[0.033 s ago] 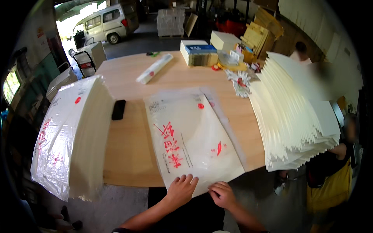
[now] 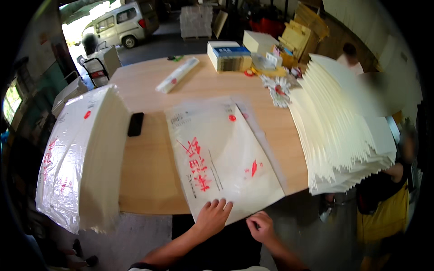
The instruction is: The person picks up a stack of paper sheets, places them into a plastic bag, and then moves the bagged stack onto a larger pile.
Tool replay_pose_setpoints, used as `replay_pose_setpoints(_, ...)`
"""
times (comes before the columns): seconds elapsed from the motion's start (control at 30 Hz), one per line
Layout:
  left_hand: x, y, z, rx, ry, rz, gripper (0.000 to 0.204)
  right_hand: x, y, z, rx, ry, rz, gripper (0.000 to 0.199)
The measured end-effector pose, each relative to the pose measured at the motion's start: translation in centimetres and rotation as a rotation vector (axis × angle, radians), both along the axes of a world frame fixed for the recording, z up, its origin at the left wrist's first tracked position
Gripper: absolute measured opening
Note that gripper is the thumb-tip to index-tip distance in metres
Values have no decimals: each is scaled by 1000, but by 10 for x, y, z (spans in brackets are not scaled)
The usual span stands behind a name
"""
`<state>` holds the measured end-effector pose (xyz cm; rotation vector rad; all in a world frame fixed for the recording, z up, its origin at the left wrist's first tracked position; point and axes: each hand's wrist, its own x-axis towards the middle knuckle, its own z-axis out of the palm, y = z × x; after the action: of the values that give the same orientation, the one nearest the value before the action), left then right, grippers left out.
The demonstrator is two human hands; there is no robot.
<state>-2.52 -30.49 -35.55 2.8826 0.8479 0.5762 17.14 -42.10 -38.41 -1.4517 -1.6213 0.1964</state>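
Observation:
A clear plastic bag point(image 2: 230, 153) with red printed characters and a red dot lies flat on the table in front of me. White paper shows inside or under it; which, I cannot tell. My left hand point(image 2: 213, 217) rests on the bag's near edge, fingers stretched out and slightly apart. Just off the near right edge is my right hand point(image 2: 261, 226), its fingers curled in and nothing visible in them. Another clear sheet point(image 2: 253, 122) sticks out under the bag's right side.
A plastic-wrapped paper stack point(image 2: 68, 153) stands left, beside a black phone point(image 2: 135, 124). On the right rises a fanned stack of cream sheets point(image 2: 339, 131). Farther back lie a rolled plastic bundle point(image 2: 177, 75), a blue-topped box point(image 2: 230, 58) and gloves point(image 2: 277, 90). Another person point(image 2: 350, 58) is at far right.
My right hand has drawn slightly back from the bag's near edge, its fingers curled. My left hand stays on the bag. The whole view has shifted slightly.

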Motion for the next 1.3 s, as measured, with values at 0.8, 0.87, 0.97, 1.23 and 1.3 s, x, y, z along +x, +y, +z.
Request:
replay_pose_setpoints(0.8, 65, 7, 38, -57, 0, -156, 23, -27, 32, -13, -500, 1632, -212, 34)
replay_pose_setpoints(0.87, 60, -1, 35, -38, 19, -188, 20, -34, 30, -14, -395, 1637, -209, 29)
replay_pose_setpoints(0.97, 53, -17, 43, -5, 22, -220, 18, -35, 30, -11, -310, 1740, -155, 25)
replay_pose_setpoints(1.23, 30, -21, 54, 0, -84, -235, 37, -35, 61, 19, -358, 1707, -29, 26)
replay_pose_setpoints(1.3, 22, -18, 53, -23, -30, -207, 40, -33, 68, -10, -379, 1802, 62, 35)
